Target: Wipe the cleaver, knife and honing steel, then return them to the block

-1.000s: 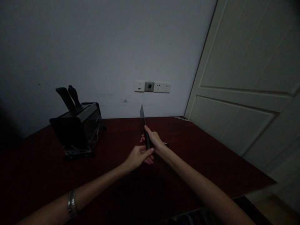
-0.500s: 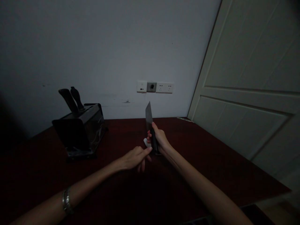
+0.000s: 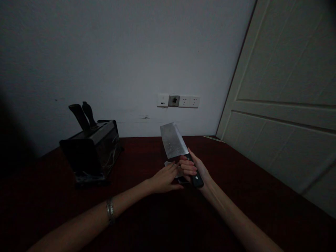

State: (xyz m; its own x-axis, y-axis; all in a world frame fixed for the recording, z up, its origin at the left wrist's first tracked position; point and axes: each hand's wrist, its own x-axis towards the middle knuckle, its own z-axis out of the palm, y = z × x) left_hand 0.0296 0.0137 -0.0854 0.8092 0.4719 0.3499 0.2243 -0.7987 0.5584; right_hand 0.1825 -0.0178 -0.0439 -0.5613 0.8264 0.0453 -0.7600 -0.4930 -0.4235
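A cleaver [image 3: 173, 140] with a broad grey blade and a black riveted handle is up in front of me. My right hand [image 3: 195, 169] wraps its fingers round that handle, and the flat of the blade faces me, tipped up and to the left. My left hand [image 3: 165, 178] has its fingers stretched out, just left of the handle. Under and behind those fingers lies a small pale object [image 3: 167, 163], partly hidden; I cannot tell its kind or whether the hand touches it. A silvery bracelet [image 3: 110, 210] circles my left wrist.
On the left of the dark red table [image 3: 141, 150] stands a black knife block [image 3: 105, 134] with two dark handles [image 3: 83, 117] sticking out. Wall sockets [image 3: 178, 101] sit behind the table. A pale panelled door [image 3: 270, 129] borders the right side.
My right hand has turned the cleaver from edge-on to flat side facing me. My left hand has moved right, its fingers now straighter. The view has shifted slightly.
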